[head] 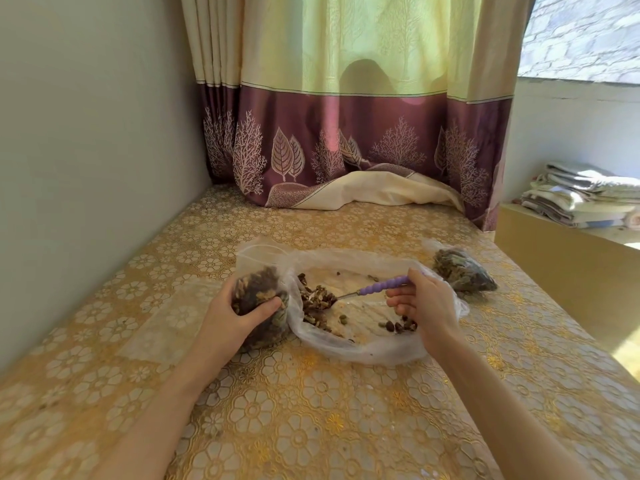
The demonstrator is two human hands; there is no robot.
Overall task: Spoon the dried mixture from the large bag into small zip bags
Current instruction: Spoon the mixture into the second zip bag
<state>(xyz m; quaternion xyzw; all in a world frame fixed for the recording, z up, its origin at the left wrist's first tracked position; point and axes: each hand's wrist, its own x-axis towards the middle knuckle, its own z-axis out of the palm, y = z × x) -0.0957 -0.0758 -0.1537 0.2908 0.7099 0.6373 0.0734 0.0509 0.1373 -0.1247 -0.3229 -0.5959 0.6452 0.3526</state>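
A large clear plastic bag lies open on the table with loose dried mixture inside. My left hand grips a small zip bag, nearly full of the mixture, at the large bag's left edge. My right hand holds a spoon with a purple handle. The spoon's bowl is heaped with mixture and sits inside the large bag, close to the small bag's mouth.
A filled small bag lies on the table to the right of the large bag. The table has a yellow floral cover. A wall runs along its left side, a curtain hangs at the back, and folded cloths sit on a ledge at right.
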